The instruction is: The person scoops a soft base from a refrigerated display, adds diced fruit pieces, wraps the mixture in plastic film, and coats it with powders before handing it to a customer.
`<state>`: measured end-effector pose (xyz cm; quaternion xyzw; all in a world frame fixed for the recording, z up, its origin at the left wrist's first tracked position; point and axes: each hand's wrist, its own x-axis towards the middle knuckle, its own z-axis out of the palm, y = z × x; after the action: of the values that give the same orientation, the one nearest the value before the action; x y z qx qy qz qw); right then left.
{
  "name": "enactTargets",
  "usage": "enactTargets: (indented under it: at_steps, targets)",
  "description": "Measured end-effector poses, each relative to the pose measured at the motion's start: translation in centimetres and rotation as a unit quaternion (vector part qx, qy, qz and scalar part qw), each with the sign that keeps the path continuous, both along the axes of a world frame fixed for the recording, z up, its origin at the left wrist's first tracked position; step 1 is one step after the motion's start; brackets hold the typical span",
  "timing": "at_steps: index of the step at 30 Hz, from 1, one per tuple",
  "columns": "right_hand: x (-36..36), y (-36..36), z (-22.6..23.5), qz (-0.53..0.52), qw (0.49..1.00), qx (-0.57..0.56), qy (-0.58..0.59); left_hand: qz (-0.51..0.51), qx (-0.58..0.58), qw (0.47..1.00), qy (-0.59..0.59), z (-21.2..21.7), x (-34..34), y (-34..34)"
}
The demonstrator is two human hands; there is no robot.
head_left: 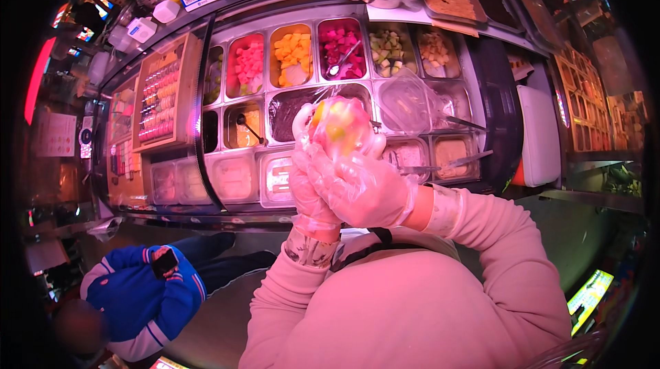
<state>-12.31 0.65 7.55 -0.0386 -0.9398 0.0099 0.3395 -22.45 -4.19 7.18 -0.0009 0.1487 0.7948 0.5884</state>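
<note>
Close together over the near middle of the counter, both my hands wear clear plastic gloves. My left hand (311,180) cups a rounded, pale, glossy bundle (342,125) from the left and below. Through it show blurred orange, yellow and green pieces like cut fruit. My right hand (364,187) wraps round it from the near right side, fingers over my left hand. Parts of the fingers are hidden behind the bundle. Just beyond, a metal pan with a dark filling (285,118) lies under clear film, partly covered by my hands.
Metal pans hold pink cubes (249,63), yellow cubes (292,53), magenta cubes (342,46) and pale green pieces (392,49). A clear round lid (405,102) lies among the right pans, near several utensil handles. A wooden display box (165,94) stands left. A person in blue (144,293) holds a phone.
</note>
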Motion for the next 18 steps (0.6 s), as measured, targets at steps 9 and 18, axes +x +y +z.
enactTargets:
  at_steps: [9,18]
  targets:
    - [1.3,-3.4,2.5,-0.093,0.986,0.042,-0.135,-0.025,0.104,0.994,0.017,0.3,-1.0,-0.5]
    - [2.9,-3.1,3.9,-0.005,0.981,0.025,-0.19,-0.058,0.006,0.998,0.038,-2.1,-1.9,-1.3]
